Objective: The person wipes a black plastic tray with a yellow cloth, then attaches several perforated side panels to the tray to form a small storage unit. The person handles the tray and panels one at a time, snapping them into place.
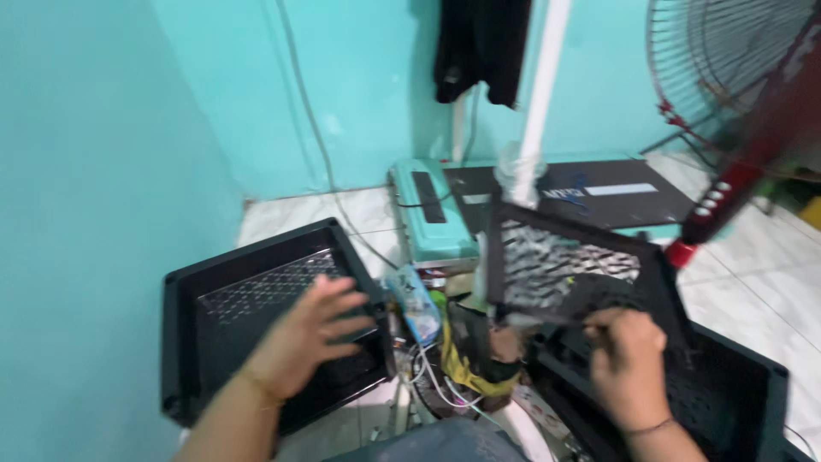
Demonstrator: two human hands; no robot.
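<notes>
My left hand (310, 332) rests with fingers spread on the mesh face of a black plastic panel (231, 342) that leans at the left on the floor. My right hand (629, 355) is curled on the lower edge of a second black mesh panel (564, 261), holding it tilted up above a black plastic crate (735, 385) at the right. Between the two panels lies a heap of cables, a yellow object and small packets (445, 351).
A teal box (428, 214) and a dark flat board (616, 192) lie by the teal wall. A white pole (540, 94) stands behind them, dark cloth (481, 43) hangs above. A red standing fan (735, 77) is at the right. The floor is white tile (753, 282).
</notes>
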